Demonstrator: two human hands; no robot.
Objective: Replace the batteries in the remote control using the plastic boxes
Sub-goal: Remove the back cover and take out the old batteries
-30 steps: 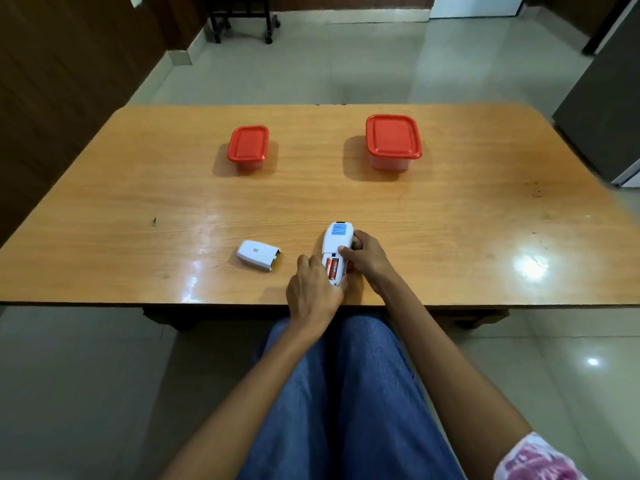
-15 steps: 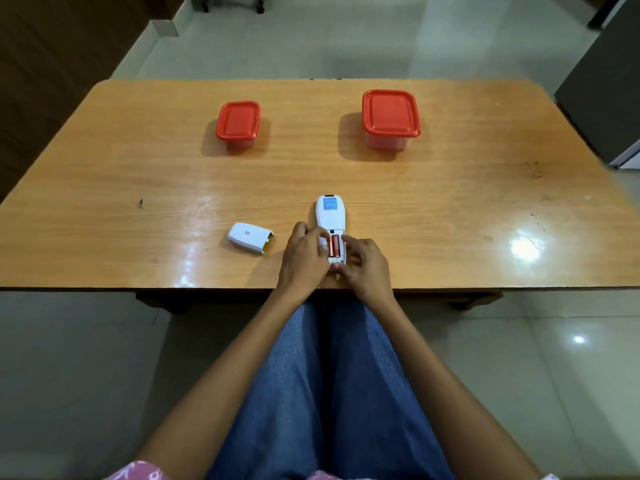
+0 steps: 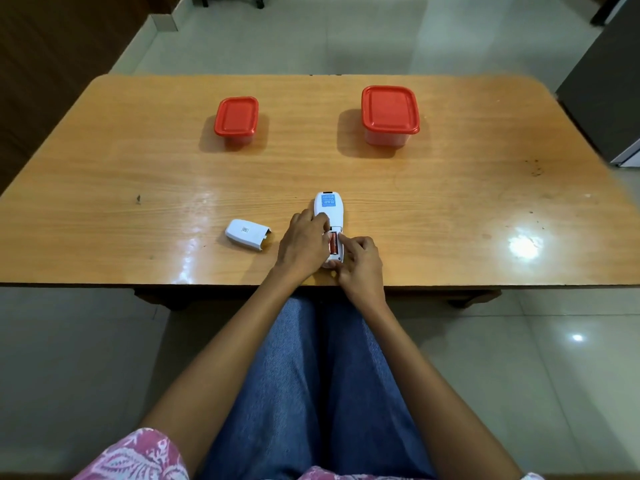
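A white remote control (image 3: 329, 206) lies face down near the table's front edge, its battery bay uncovered. An orange-red battery (image 3: 333, 243) shows in the bay. My left hand (image 3: 304, 244) grips the remote's left side. My right hand (image 3: 360, 268) holds its near right end, with a fingertip resting at the battery's edge. The white battery cover (image 3: 246, 234) lies loose on the table to the left. Two closed plastic boxes with red lids stand further back: a small box (image 3: 237, 118) on the left and a larger box (image 3: 390, 114) on the right.
The wooden table (image 3: 450, 188) spans the view, with its front edge just under my wrists. My knees in blue jeans sit below it. A dark cabinet (image 3: 609, 88) stands at the right, and a tiled floor lies beyond the table.
Both hands have settled around the remote's near end. My right hand moved from the remote's right side down to its near corner, and its fingertip now rests at the battery.
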